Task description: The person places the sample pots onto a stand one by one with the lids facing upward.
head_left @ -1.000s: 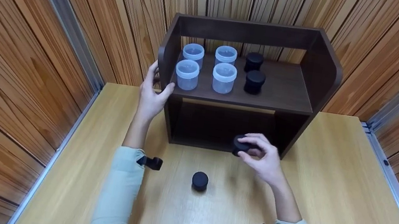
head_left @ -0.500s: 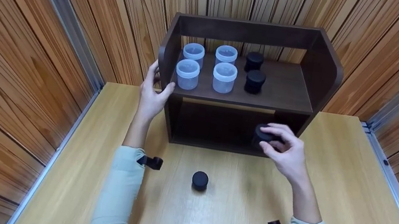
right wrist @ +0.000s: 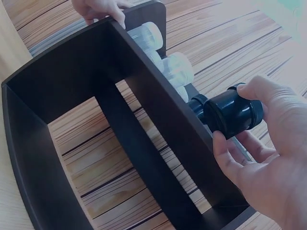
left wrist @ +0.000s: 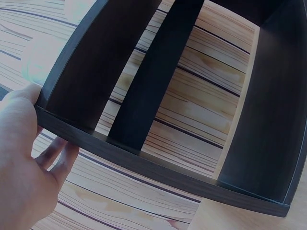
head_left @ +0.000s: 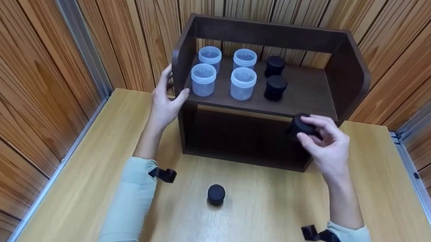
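Observation:
A dark brown two-tier shelf [head_left: 310,86] stands at the back of the table. My left hand [head_left: 165,109] grips its left side panel, thumb in front and fingers around the outer side. In my right hand [head_left: 329,144] a black lidded jar [head_left: 300,126] is pinched between thumb and fingers, held up near the right front edge of the upper board. Two black jars, a front one [head_left: 275,89] and a rear one [head_left: 275,66], sit on that board. Left of them, clear plastic jars [head_left: 242,85] form two columns. Another black jar [head_left: 216,195] rests on the table before the shelf.
The light wooden table [head_left: 111,135] bears the shelf, whose lower compartment [head_left: 238,137] is open at the front. Wood-patterned walls [head_left: 62,30] close in behind and on both sides. The shelf's right side panel [head_left: 348,77] rises beyond the black jars.
My right hand has carried the black jar up and to the right, from before the lower compartment to the height of the upper board's edge. My left hand stays on the side panel.

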Demonstrator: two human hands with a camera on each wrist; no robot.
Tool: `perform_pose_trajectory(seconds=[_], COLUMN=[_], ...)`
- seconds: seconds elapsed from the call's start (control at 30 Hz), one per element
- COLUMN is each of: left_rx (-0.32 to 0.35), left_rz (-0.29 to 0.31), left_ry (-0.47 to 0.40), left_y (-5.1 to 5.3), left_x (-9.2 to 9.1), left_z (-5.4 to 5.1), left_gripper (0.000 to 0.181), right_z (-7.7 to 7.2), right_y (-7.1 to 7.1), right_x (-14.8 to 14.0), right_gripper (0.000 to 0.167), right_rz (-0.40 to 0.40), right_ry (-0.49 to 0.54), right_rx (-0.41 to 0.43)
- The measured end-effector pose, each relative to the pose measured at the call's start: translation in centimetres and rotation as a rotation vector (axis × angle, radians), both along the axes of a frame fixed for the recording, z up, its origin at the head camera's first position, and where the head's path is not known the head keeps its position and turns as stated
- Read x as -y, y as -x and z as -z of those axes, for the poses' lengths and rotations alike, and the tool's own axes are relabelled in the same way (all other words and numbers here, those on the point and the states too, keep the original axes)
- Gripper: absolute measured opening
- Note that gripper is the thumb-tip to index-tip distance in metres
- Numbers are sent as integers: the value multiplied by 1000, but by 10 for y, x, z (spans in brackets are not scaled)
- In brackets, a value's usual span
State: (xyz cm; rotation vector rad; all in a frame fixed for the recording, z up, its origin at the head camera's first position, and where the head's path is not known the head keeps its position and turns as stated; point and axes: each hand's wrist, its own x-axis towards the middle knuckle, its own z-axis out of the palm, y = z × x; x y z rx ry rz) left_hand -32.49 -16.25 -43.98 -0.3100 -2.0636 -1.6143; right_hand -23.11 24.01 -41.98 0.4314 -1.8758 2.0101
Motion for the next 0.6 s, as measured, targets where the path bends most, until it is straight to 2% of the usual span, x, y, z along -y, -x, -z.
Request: perform_pose_trajectory(seconds=[0.27,0.37,0.6], left_rx=[-6,-5,13], left_rz=[4,6,6], left_ry=[-6,-6,3], left_y=[2,1,1], left_x=[0,0,0], left_z=[1,1,0], left_gripper=[72,72,71], right_z=[-22,-31,-51], right_y=[17,26,54], right_x=[3,5,7], right_gripper=[41,41,39], right_rz=[25,56,160], right_ry=[2,-10,-124], right_rx=[-13,-14,-35])
